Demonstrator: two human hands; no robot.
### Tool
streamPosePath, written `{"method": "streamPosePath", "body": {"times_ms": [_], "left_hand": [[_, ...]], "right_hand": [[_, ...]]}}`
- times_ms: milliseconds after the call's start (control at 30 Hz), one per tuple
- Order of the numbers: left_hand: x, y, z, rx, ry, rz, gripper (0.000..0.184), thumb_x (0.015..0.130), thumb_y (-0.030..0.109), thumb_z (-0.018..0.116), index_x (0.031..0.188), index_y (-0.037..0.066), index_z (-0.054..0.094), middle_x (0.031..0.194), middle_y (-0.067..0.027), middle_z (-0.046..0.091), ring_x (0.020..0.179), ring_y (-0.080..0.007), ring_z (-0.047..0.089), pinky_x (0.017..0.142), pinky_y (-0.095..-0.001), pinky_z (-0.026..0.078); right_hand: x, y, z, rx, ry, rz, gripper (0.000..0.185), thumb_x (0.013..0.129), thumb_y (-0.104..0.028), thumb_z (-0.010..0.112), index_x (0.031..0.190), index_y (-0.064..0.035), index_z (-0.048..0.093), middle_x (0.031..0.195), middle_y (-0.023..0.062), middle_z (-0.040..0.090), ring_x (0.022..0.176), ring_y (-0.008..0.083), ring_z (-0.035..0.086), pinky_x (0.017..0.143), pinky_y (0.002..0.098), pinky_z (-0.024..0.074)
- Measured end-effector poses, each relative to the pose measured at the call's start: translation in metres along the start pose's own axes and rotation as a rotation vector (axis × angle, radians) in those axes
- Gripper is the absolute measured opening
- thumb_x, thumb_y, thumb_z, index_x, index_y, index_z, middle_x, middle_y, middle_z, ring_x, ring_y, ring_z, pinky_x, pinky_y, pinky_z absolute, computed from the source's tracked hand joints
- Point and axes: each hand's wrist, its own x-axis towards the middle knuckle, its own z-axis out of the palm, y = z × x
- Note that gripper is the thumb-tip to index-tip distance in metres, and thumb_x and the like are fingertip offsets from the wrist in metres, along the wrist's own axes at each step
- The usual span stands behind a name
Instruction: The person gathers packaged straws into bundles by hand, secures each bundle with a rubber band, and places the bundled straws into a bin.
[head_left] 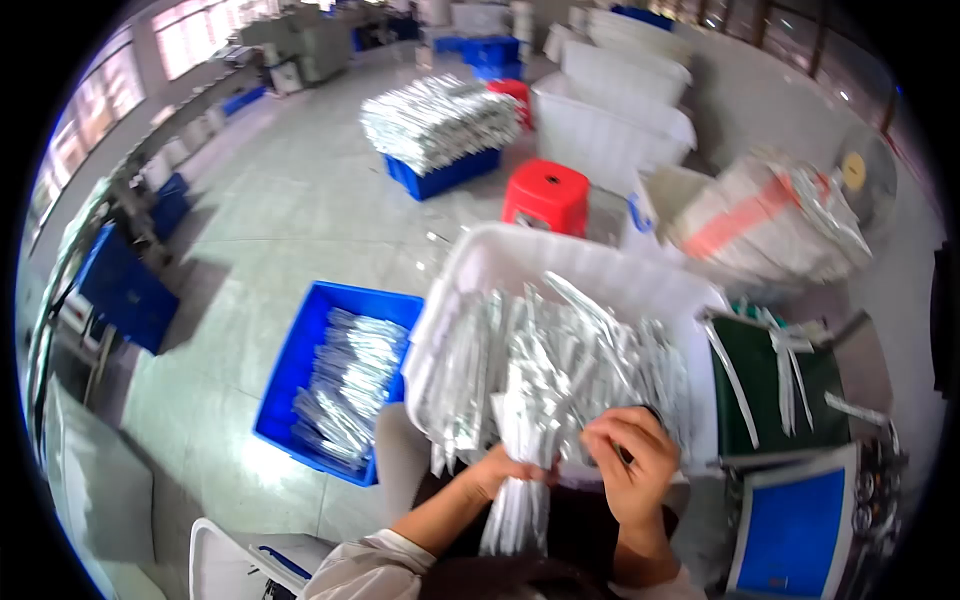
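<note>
My left hand (510,470) is wrapped around a bundle of silver foil strips (530,410), which stands roughly upright over the near rim of a white plastic tub (470,260). The bundle's lower end hangs below my fist. Just right of the bundle, my right hand (632,455) is raised with its fingers curled in toward the thumb. Whether anything small is pinched there cannot be seen. Inside the tub lie many more silver strips (600,335), some standing along its walls and a few crossing on top.
A blue bin (265,410) of silver strips stands on the floor to the left. Farther off are another blue bin (445,175) heaped with strips, a red stool (547,195) and large white tubs (610,130). At right are a sack (760,225) and a dark green surface (770,390) with loose strips.
</note>
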Motion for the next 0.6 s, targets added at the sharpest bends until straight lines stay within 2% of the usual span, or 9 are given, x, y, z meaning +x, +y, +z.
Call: {"method": "streamPosePath", "body": {"times_ms": [100, 267, 333, 367, 400, 433, 467, 500, 600], "left_hand": [[0.002, -0.002, 0.004, 0.155, 0.015, -0.010, 0.052, 0.058, 0.007, 0.068, 0.106, -0.002, 0.051, 0.091, -0.0104, 0.058, 0.083, -0.0217, 0.058, 0.078, -0.0326, 0.045], [0.015, -0.002, 0.029, 0.309, 0.077, 0.116, 0.051, 0.058, 0.008, 0.069, 0.106, -0.001, 0.053, 0.098, -0.0098, 0.058, 0.092, -0.0192, 0.055, 0.082, -0.0300, 0.043], [0.013, 0.003, 0.047, 0.278, 0.147, 0.169, 0.053, 0.053, 0.005, 0.070, 0.104, -0.001, 0.056, 0.095, -0.0104, 0.059, 0.089, -0.0181, 0.056, 0.079, -0.0289, 0.044], [0.018, -0.003, 0.046, 0.314, 0.135, 0.272, 0.054, 0.050, 0.004, 0.070, 0.102, -0.001, 0.057, 0.091, -0.0105, 0.060, 0.088, -0.0182, 0.056, 0.079, -0.0293, 0.044], [0.022, -0.008, 0.043, 0.359, 0.187, 0.250, 0.053, 0.049, 0.003, 0.069, 0.100, -0.001, 0.057, 0.090, -0.0104, 0.061, 0.087, -0.0186, 0.056, 0.078, -0.0295, 0.044], [0.022, -0.012, 0.041, 0.395, 0.211, 0.211, 0.053, 0.047, 0.002, 0.069, 0.098, -0.002, 0.058, 0.089, -0.0103, 0.061, 0.086, -0.0190, 0.057, 0.078, -0.0298, 0.044], [0.018, -0.012, 0.041, 0.385, 0.223, 0.222, 0.053, 0.047, 0.002, 0.069, 0.098, -0.002, 0.058, 0.089, -0.0103, 0.061, 0.086, -0.0190, 0.057, 0.078, -0.0298, 0.044], [0.023, -0.008, 0.040, 0.363, 0.225, 0.188, 0.051, 0.047, 0.002, 0.069, 0.097, -0.002, 0.058, 0.089, -0.0105, 0.061, 0.085, -0.0193, 0.057, 0.076, -0.0296, 0.044], [0.021, -0.002, 0.037, 0.347, 0.190, 0.136, 0.050, 0.047, 0.004, 0.068, 0.096, -0.002, 0.057, 0.089, -0.0105, 0.060, 0.083, -0.0192, 0.056, 0.074, -0.0292, 0.044]], "right_hand": [[-0.044, 0.075, 0.028, -0.295, -0.101, 0.051, 0.011, 0.059, 0.002, 0.062, 0.069, 0.0005, 0.058, 0.074, 0.0138, 0.056, 0.066, 0.0312, 0.055, 0.058, 0.0357, 0.0428], [-0.060, 0.109, 0.026, -0.516, -0.088, 0.177, 0.007, 0.054, -0.002, 0.057, 0.061, -0.0021, 0.055, 0.060, 0.0122, 0.053, 0.056, 0.0265, 0.052, 0.052, 0.0325, 0.0387], [-0.061, 0.132, 0.027, -0.386, -0.013, 0.265, 0.024, 0.062, -0.004, 0.061, 0.086, 0.0005, 0.057, 0.078, 0.0135, 0.062, 0.068, 0.0234, 0.060, 0.067, 0.0325, 0.0469], [-0.056, 0.138, 0.019, -0.309, -0.186, 0.448, 0.029, 0.070, -0.007, 0.059, 0.097, 0.0005, 0.056, 0.090, 0.0156, 0.062, 0.083, 0.0237, 0.060, 0.079, 0.0316, 0.0452], [-0.050, 0.087, 0.024, -0.756, -0.220, 0.102, 0.027, 0.066, -0.017, 0.069, 0.083, 0.0026, 0.061, 0.078, 0.0201, 0.062, 0.063, 0.0311, 0.059, 0.059, 0.0392, 0.0463], [-0.056, 0.155, 0.005, -0.788, -0.292, 0.250, 0.036, 0.064, -0.024, 0.071, 0.085, 0.0028, 0.060, 0.078, 0.0213, 0.061, 0.071, 0.0377, 0.058, 0.063, 0.0425, 0.0451], [-0.046, 0.086, 0.003, -0.666, -0.287, 0.358, 0.035, 0.066, -0.025, 0.068, 0.088, 0.0016, 0.059, 0.078, 0.0200, 0.061, 0.072, 0.0367, 0.058, 0.062, 0.0427, 0.0446], [-0.036, 0.098, -0.003, -0.752, -0.397, 0.336, 0.036, 0.068, -0.018, 0.067, 0.096, 0.0026, 0.057, 0.081, 0.0206, 0.061, 0.071, 0.0348, 0.059, 0.063, 0.0411, 0.0449], [-0.030, 0.097, -0.007, -0.333, -0.402, 0.413, 0.036, 0.068, -0.008, 0.065, 0.100, 0.0054, 0.055, 0.084, 0.0217, 0.061, 0.069, 0.0337, 0.058, 0.064, 0.0402, 0.0449]]}}
